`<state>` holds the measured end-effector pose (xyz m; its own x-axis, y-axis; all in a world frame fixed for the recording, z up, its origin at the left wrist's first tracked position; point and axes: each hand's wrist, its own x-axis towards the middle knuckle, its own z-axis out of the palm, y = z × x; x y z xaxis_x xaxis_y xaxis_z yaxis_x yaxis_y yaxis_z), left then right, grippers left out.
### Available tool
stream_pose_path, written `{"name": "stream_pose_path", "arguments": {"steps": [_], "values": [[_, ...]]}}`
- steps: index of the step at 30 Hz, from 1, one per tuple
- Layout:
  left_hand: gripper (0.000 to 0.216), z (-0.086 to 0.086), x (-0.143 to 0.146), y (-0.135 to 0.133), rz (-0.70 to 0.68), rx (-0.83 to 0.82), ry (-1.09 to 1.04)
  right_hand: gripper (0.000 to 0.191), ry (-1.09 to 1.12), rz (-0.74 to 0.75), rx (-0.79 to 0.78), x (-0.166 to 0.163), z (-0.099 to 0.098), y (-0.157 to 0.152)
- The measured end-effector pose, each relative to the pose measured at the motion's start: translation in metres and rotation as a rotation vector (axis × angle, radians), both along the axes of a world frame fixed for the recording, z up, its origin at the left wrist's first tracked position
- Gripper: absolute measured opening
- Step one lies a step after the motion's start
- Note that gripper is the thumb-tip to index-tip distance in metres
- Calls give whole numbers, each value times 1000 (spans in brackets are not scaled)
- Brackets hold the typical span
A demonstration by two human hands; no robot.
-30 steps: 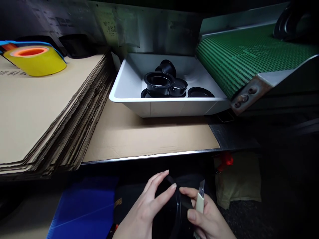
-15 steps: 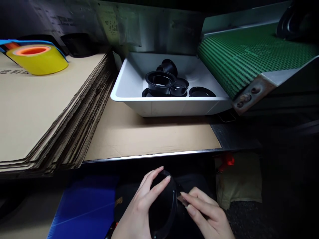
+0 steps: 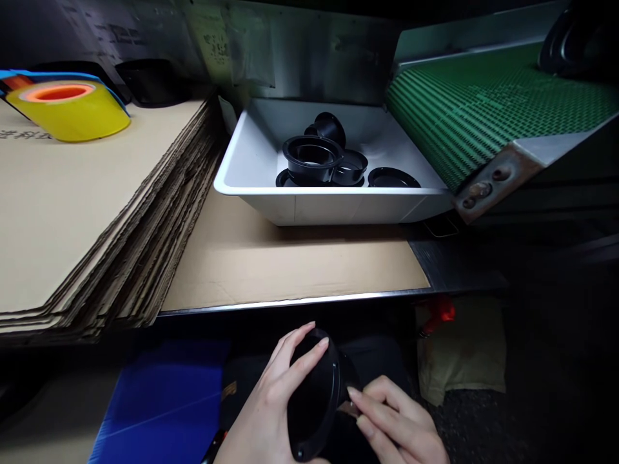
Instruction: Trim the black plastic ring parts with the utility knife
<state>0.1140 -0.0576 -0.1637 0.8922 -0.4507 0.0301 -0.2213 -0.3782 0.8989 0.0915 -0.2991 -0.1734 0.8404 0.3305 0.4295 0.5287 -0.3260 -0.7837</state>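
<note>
My left hand (image 3: pixel 278 393) is wrapped round a black round plastic part with a flanged rim (image 3: pixel 314 399), tilted up on edge below the table. Its fingers lie over the rim and the part's near side. Pinched between the thumb and fingers of my right hand (image 3: pixel 396 419) is a small flat blade (image 3: pixel 349 408), mostly covered by the fingertips. The blade is at the right side of the rim; whether it touches the plastic is too dark to tell.
A white tray (image 3: pixel 261 191) with several black round parts (image 3: pixel 312 158) stands on the cardboard-covered table. Left is a stack of cardboard sheets (image 3: pixel 97 212) with a yellow tape roll (image 3: pixel 72 119). A green conveyor belt (image 3: pixel 483 103) slopes at the right. A blue panel (image 3: pixel 164 399) sits below.
My right hand has moved slightly down along the rim with the blade. My left hand keeps its hold on the black part, which has turned very slightly.
</note>
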Motion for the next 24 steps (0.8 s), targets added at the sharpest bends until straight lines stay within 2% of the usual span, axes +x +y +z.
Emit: {"name": "stream_pose_path", "arguments": {"steps": [11, 17, 24], "values": [[127, -1, 1, -1, 16, 1, 64, 51, 125, -43, 44, 10, 11, 1], [109, -8, -1, -1, 42, -36, 102, 57, 25, -30, 13, 2, 3, 4], [117, -5, 0, -5, 67, -29, 136, 56, -116, -96, -89, -3, -11, 2]]}}
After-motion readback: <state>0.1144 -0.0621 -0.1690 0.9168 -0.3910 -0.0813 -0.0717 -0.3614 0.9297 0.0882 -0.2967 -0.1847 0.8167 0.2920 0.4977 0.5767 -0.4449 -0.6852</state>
